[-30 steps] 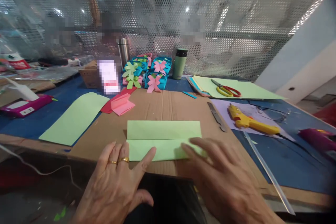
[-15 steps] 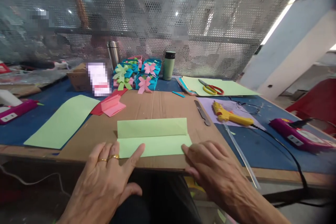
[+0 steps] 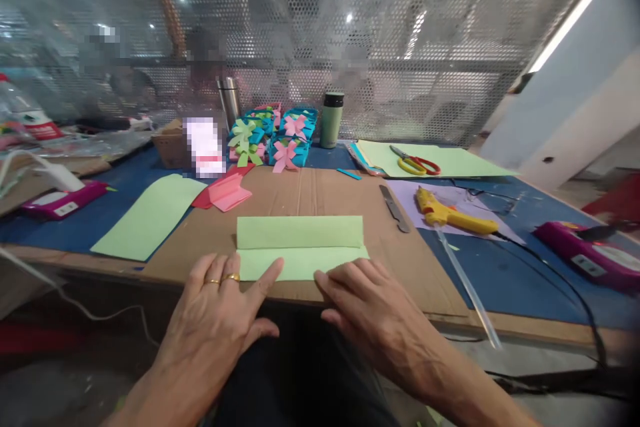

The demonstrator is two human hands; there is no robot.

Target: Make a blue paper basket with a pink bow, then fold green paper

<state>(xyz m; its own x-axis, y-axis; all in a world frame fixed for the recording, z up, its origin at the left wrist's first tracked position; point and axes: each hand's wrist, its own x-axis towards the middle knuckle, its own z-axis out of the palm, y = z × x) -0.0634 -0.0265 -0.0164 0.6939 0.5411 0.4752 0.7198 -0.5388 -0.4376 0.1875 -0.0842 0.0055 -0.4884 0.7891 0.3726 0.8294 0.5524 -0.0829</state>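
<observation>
A folded light-green paper sheet [image 3: 300, 245] lies on a brown cardboard sheet [image 3: 320, 197] right in front of me. My left hand [image 3: 220, 313] rests flat at the paper's near left corner, fingers spread, two gold rings on it, the forefinger on the paper's edge. At the near right part of the paper's edge lies my right hand [image 3: 365, 310], its fingers stretched out and flat, fingertips touching the paper. Neither hand grips anything.
A yellow glue gun [image 3: 453, 213] with a clear glue stick [image 3: 467, 287], a metal file [image 3: 395, 209], scissors [image 3: 415, 163] on green sheets, a green flask [image 3: 331, 120], paper-flower boxes [image 3: 277, 137], pink folded paper [image 3: 227, 195], a loose green sheet [image 3: 150, 213], magenta devices [image 3: 585, 257]. People sit behind the mesh.
My right hand has slid leftward along the paper's near edge. My left hand stays at the near left corner. The camera view has shifted slightly.
</observation>
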